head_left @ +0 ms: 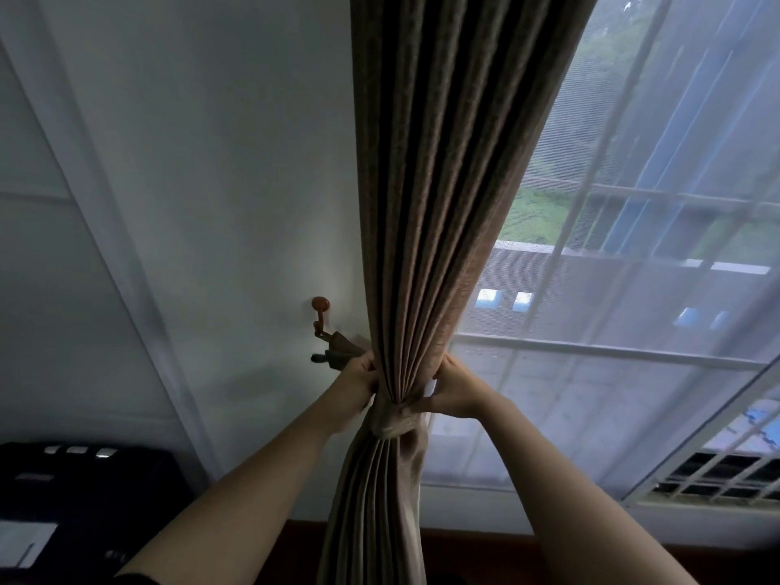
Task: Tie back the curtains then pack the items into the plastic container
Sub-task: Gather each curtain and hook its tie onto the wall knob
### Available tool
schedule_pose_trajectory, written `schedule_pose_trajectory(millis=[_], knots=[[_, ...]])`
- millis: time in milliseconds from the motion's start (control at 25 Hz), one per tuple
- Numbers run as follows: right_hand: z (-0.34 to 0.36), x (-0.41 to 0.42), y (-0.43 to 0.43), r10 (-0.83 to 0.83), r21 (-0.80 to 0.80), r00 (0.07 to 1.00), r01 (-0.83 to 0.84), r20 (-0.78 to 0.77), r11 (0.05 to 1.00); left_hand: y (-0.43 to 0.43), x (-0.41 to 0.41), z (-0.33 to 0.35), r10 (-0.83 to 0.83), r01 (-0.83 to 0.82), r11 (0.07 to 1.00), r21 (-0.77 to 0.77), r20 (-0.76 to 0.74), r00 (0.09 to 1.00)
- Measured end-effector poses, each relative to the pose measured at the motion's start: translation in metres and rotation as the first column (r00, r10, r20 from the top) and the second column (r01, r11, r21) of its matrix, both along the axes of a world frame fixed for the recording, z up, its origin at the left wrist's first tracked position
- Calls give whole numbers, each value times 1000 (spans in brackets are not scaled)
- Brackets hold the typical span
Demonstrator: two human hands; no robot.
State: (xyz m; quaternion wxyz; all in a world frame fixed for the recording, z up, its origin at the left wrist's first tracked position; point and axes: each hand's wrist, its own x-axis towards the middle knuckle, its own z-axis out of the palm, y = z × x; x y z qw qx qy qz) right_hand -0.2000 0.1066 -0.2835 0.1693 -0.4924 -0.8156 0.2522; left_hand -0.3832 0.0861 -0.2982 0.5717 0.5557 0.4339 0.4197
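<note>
White wall (219,162) behind; both hands (356,384) (453,388) grip the gathered brown curtain (422,247).

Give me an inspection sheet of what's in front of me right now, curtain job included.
Surface: no work surface in view; white wall.
Job's things: brown curtain gathered into a bunch, tieback band wrapped around it; tieback end runs to the wall hook. Plastic container: nothing seen.
Clutter: dark object at lower left, unclear.
Grippers: left hand and right hand grip the curtain from either side.
Cables: nothing seen.
Surroundings: sheer curtain over window.
</note>
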Motion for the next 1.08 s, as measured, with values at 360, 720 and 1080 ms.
schedule_pose_trajectory(millis=[360,720,1080], knots=[[-8,-2,0,-133,284,980,87,149,955,-1,-8,5,-69,86,990,-109,155,985],[-6,-8,-27,-532,381,810,424,246,822,6,18,1,222,-167,952,-255,204,953],[-14,26,-16,-323,-94,911,310,-254,946,27,-1,32,97,-78,929,-362,34,995]])
